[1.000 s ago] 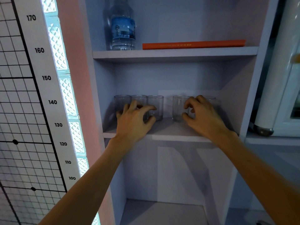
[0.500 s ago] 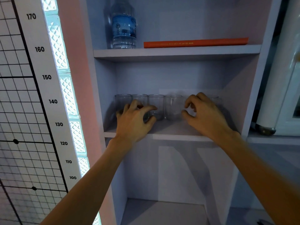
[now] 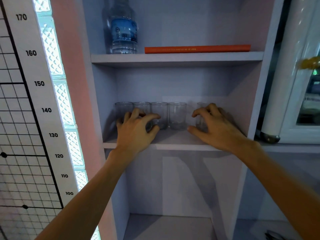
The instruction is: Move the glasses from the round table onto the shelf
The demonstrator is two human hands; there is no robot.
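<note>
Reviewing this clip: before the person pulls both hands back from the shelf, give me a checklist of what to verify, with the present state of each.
1. Four clear glass tumblers stand upright in a row on the pale middle shelf board: ok.
2. Fifth clear tumbler, behind the right hand, upright: cannot tell, mostly hidden and blurred.
3. Right hand free of that tumbler: cannot tell.
4. Left hand, fingers spread, free of the row: cannot tell, it covers the lower left tumblers.
5. Tumblers set back from the shelf's front edge: ok.
6. Plastic water bottle and flat orange book on the upper shelf, out of the way: ok.
</note>
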